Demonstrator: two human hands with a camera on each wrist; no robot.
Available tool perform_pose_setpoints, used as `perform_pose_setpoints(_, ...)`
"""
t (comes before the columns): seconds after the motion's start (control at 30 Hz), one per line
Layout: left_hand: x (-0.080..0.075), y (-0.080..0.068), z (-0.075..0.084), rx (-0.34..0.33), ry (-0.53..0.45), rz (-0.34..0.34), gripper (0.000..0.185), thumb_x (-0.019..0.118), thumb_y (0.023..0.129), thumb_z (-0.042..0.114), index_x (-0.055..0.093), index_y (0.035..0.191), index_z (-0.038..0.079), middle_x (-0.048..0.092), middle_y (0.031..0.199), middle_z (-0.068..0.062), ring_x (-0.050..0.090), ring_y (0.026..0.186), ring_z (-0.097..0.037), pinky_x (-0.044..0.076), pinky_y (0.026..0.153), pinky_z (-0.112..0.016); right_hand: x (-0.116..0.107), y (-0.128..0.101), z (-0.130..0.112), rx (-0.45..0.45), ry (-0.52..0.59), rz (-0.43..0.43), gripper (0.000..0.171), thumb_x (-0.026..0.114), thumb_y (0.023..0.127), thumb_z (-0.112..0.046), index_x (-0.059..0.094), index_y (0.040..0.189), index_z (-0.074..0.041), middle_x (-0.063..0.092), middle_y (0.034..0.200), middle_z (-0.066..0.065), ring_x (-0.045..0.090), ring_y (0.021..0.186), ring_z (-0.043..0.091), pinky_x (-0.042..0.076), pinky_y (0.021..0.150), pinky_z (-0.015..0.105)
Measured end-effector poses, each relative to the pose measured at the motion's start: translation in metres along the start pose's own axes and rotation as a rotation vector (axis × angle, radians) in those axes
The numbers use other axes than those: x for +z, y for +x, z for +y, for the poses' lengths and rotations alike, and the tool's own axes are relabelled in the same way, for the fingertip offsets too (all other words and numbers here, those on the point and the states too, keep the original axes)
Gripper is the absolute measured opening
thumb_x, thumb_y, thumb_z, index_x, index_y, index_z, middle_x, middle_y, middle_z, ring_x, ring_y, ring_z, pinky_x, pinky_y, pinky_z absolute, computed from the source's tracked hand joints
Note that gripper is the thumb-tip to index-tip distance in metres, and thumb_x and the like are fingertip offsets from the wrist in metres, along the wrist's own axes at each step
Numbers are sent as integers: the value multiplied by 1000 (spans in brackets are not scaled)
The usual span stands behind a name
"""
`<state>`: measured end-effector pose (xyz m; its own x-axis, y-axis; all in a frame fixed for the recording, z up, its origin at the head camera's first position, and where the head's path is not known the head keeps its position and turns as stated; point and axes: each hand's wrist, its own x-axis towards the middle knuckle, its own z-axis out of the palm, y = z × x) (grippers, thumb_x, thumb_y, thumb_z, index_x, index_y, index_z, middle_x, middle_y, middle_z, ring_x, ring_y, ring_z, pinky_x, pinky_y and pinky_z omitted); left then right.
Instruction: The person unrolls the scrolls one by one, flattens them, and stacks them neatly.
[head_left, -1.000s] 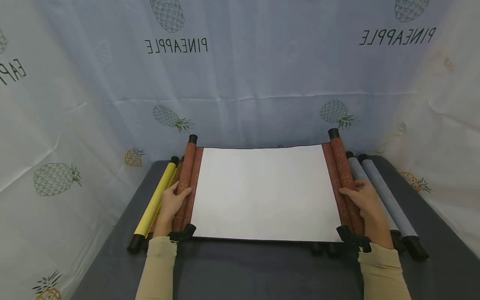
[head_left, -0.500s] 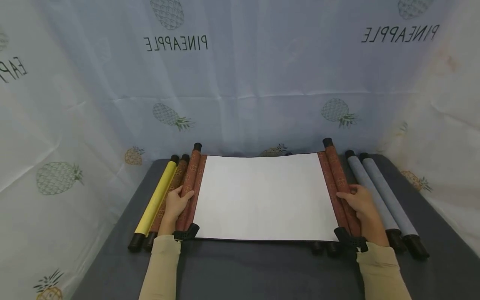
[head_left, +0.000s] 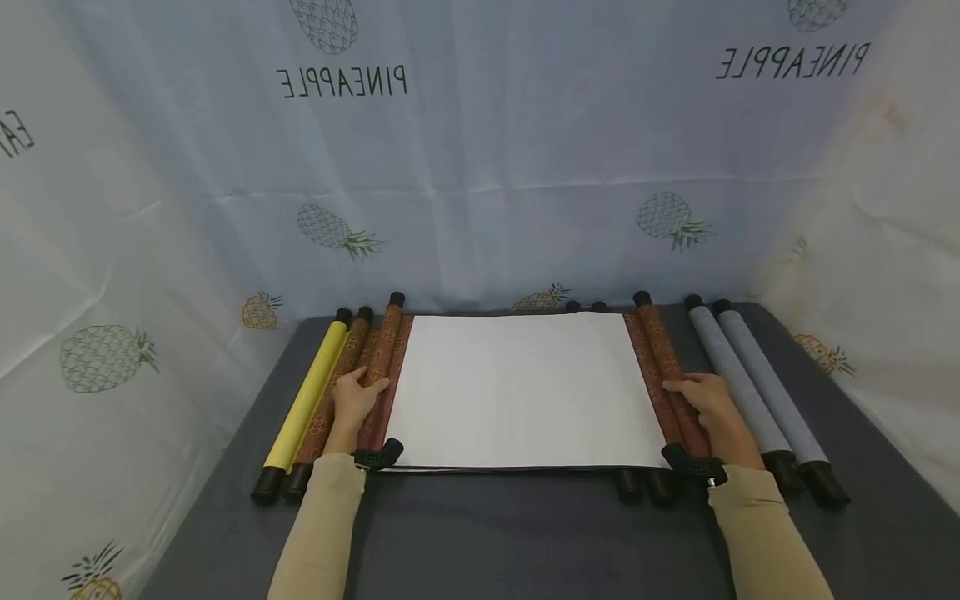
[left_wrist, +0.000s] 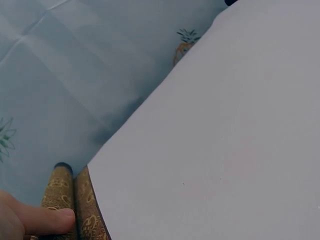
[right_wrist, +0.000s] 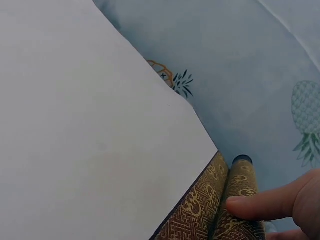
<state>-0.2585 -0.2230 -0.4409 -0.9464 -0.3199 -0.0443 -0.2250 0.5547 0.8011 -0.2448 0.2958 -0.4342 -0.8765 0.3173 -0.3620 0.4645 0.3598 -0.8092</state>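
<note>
A hanging scroll [head_left: 517, 392] with a blank white sheet is spread between two reddish-brown patterned rollers with black end knobs. My left hand [head_left: 354, 404] grips the left roller [head_left: 387, 342], thumb on top; the left wrist view shows this thumb [left_wrist: 47, 220] across the gold-patterned cloth. At the other end my right hand [head_left: 712, 404] holds the right roller [head_left: 658, 342], its thumb [right_wrist: 245, 206] pressed on the patterned cloth in the right wrist view. The sheet lies nearly flat, close over the table. Fingers beneath both rollers are mostly hidden.
To the left lie a yellow rolled scroll [head_left: 309, 396] and a brown patterned one [head_left: 330, 408]. Two grey-blue rolled scrolls [head_left: 738, 379] lie on the right. Black knobs [head_left: 628, 485] stick out under the sheet's front edge. A pineapple-print curtain [head_left: 480, 125] surrounds the dark table [head_left: 480, 533].
Both hands have lowered the scroll toward the table, and its far edge has dropped. The right roller has shifted left, the left one slightly right. Black knobs now show behind the sheet.
</note>
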Motion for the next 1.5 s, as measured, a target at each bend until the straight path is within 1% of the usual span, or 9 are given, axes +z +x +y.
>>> perform_pose_setpoints(0.1, -5, -3, 3, 0, 18, 11, 59, 64, 91, 15, 43, 139, -11, 45, 140, -35, 44, 131, -48, 42, 104, -56, -2, -1, -3, 4, -15, -24, 74, 55, 92, -20, 19, 147, 14, 18, 152, 38, 22, 141, 51, 26, 115, 59)
perform_pose_setpoints(0.23, -15, -4, 5, 4, 17, 17, 57, 63, 90, 13, 43, 138, -12, 45, 140, -35, 45, 130, -47, 43, 103, -55, -4, -5, -12, -6, -44, -51, 75, 54, 92, -20, 16, 148, 13, 12, 155, 37, 16, 144, 52, 23, 115, 61)
perform_pose_setpoints(0.37, -20, -4, 2, 5, 8, 28, 56, 61, 91, 11, 42, 138, -13, 46, 139, -35, 47, 128, -47, 44, 102, -55, 0, -7, -19, -1, -36, -70, 76, 54, 92, -20, 15, 149, 11, 10, 156, 36, 15, 144, 52, 23, 115, 62)
perform_pose_setpoints(0.5, -19, -5, -1, 22, 17, 31, 56, 61, 92, 10, 41, 139, -13, 46, 139, -36, 48, 127, -48, 45, 101, -55, 6, -6, -17, 6, -42, -70, 73, 53, 92, -19, 18, 148, 12, 14, 154, 37, 18, 143, 52, 25, 115, 61)
perform_pose_setpoints(0.7, -14, -7, -10, 35, 78, 46, 55, 62, 92, 13, 43, 138, -12, 44, 141, -35, 42, 132, -48, 42, 105, -56, 10, -6, -9, 11, -53, -88, 73, 54, 92, -21, 20, 147, 12, 12, 155, 37, 16, 143, 52, 24, 116, 60)
perform_pose_setpoints(0.93, -10, -6, -14, 71, 98, 79, 53, 64, 90, 12, 48, 135, -9, 51, 136, -33, 47, 128, -46, 43, 104, -55, 14, -7, -11, 8, -44, -52, 71, 58, 90, -18, 27, 145, 13, 14, 155, 36, 15, 144, 50, 23, 117, 59)
perform_pose_setpoints(1.23, -11, -6, -13, 71, 141, 25, 54, 60, 93, 13, 43, 141, -6, 43, 143, -32, 38, 134, -49, 37, 108, -58, 13, -12, -7, -19, -107, -30, 63, 58, 89, -16, 36, 139, 16, 24, 149, 39, 22, 140, 53, 28, 113, 60)
perform_pose_setpoints(1.37, -13, -5, -12, 68, 156, -2, 54, 57, 94, 12, 41, 142, -7, 41, 145, -33, 37, 134, -50, 37, 108, -59, 10, -14, -6, -26, -129, -59, 66, 58, 90, -21, 36, 140, 15, 26, 148, 40, 31, 136, 55, 30, 110, 63)
perform_pose_setpoints(1.5, -14, -6, -12, 56, 170, -41, 56, 54, 94, 11, 37, 144, -7, 38, 146, -34, 35, 135, -51, 36, 108, -60, 4, -17, -7, -42, -156, -99, 71, 58, 91, -28, 32, 141, 15, 28, 147, 39, 37, 133, 54, 31, 110, 62)
